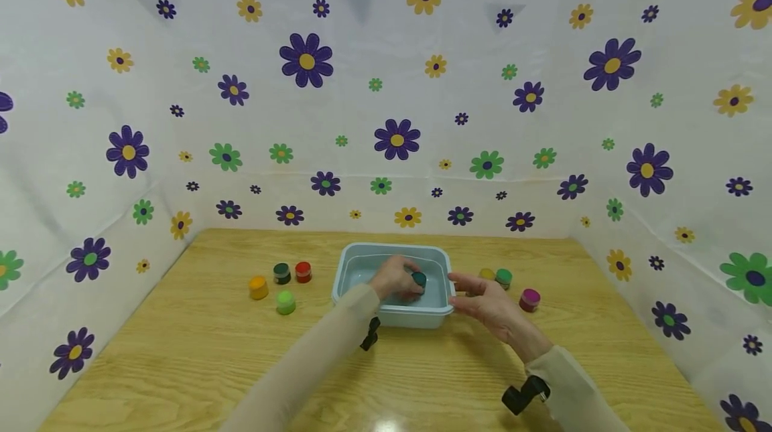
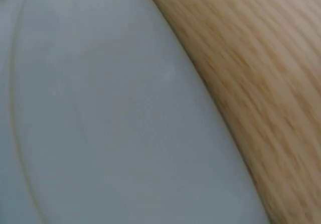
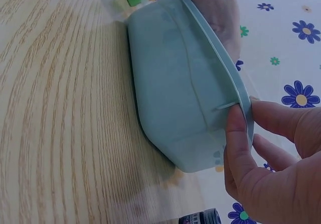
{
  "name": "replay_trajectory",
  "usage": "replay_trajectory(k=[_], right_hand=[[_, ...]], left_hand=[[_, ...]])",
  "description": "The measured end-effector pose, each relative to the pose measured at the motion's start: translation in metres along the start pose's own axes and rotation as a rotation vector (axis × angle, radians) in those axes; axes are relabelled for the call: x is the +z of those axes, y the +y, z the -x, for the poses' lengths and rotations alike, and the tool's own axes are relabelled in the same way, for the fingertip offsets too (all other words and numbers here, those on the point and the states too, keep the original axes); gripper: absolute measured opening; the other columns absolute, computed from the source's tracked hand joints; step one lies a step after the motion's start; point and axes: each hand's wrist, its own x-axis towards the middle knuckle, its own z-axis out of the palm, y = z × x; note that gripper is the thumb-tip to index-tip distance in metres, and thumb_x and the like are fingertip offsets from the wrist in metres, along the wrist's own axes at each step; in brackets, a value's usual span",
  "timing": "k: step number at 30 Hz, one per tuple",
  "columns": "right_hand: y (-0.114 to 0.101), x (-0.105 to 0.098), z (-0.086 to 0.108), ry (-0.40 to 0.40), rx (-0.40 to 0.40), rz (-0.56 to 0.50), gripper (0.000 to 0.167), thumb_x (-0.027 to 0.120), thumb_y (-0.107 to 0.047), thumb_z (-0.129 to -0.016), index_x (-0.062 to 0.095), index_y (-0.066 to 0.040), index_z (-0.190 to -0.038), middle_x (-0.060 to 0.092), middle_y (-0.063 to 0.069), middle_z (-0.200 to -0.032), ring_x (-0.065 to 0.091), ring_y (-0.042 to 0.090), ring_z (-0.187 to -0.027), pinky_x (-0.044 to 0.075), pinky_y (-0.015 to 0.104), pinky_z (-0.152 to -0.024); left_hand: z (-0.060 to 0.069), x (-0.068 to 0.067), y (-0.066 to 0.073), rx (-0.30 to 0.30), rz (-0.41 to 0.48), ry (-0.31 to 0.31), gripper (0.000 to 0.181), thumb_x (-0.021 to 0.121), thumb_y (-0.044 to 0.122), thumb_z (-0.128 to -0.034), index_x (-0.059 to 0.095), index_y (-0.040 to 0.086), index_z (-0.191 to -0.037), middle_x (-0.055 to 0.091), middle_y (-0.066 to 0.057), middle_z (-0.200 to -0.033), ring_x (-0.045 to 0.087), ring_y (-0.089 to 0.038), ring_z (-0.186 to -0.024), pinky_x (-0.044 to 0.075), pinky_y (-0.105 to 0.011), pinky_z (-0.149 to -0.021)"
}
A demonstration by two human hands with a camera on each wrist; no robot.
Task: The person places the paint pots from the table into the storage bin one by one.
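A light blue plastic tub (image 1: 416, 317) stands on the table. Reaching over its near wall, my left hand (image 1: 393, 278) grips a small jar with a dark teal lid (image 1: 419, 278) inside the tub. My right hand (image 1: 491, 306) pinches the tub's right rim; in the right wrist view, the thumb and fingers of that hand (image 3: 281, 169) lie on either side of the rim of the tub (image 3: 170, 83). The left wrist view holds only the tub's outer wall (image 2: 130, 108) and wood, so the left fingers are hidden there.
Left of the tub stand orange (image 1: 258, 287), dark green (image 1: 281, 274), red (image 1: 303, 272) and light green (image 1: 286, 303) jars. Yellow (image 1: 486, 273), green (image 1: 503, 278) and magenta (image 1: 529, 299) jars stand to the right. A flowered cloth (image 1: 362, 104) encloses the wooden table (image 1: 386, 378).
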Motion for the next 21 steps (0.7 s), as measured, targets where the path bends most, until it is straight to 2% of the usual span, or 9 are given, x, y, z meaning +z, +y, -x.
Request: replay_trajectory(k=[5, 12, 16, 21], right_hand=[[0.0014, 0.0000, 0.0006, -0.001, 0.009, -0.002, 0.059, 0.066, -0.003, -0.092, 0.042, 0.005, -0.145, 0.045, 0.030, -0.141, 0.062, 0.015, -0.101, 0.057, 0.026, -0.088], [0.0010, -0.0023, 0.0000, -0.010, 0.007, 0.000, 0.059, 0.066, -0.004, -0.092, 0.042, 0.004, -0.145, 0.043, 0.029, -0.145, 0.063, 0.020, -0.108, 0.057, 0.028, -0.089], [0.0021, -0.0032, -0.0011, -0.009, 0.010, -0.001, 0.059, 0.066, -0.004, -0.092, 0.042, 0.004, -0.145, 0.044, 0.028, -0.144, 0.064, 0.017, -0.105, 0.057, 0.028, -0.089], [0.0024, -0.0030, -0.0019, -0.011, 0.014, 0.001, 0.058, 0.066, -0.005, -0.093, 0.042, 0.003, -0.145, 0.044, 0.026, -0.143, 0.064, 0.014, -0.103, 0.057, 0.028, -0.089]], left_hand=[[0.0006, 0.0044, 0.0024, 0.035, -0.013, 0.009, 0.042, 0.079, -0.006, -0.0753, 0.068, 0.000, -0.116, 0.067, -0.019, -0.093, 0.067, -0.020, -0.061, 0.059, -0.027, -0.057], [-0.0026, 0.0068, 0.0032, -0.002, -0.009, 0.033, 0.045, 0.075, -0.005, -0.0806, 0.063, -0.001, -0.124, 0.066, -0.019, -0.102, 0.072, -0.026, -0.076, 0.061, -0.031, -0.067], [-0.0049, 0.0065, 0.0031, 0.008, -0.024, 0.037, 0.042, 0.072, -0.005, -0.0829, 0.063, -0.002, -0.123, 0.066, -0.018, -0.106, 0.070, -0.023, -0.078, 0.061, -0.030, -0.068], [-0.0089, 0.0060, 0.0001, 0.045, -0.049, 0.043, 0.040, 0.070, -0.009, -0.0805, 0.065, -0.002, -0.120, 0.066, -0.017, -0.109, 0.065, -0.019, -0.079, 0.059, -0.028, -0.067]])
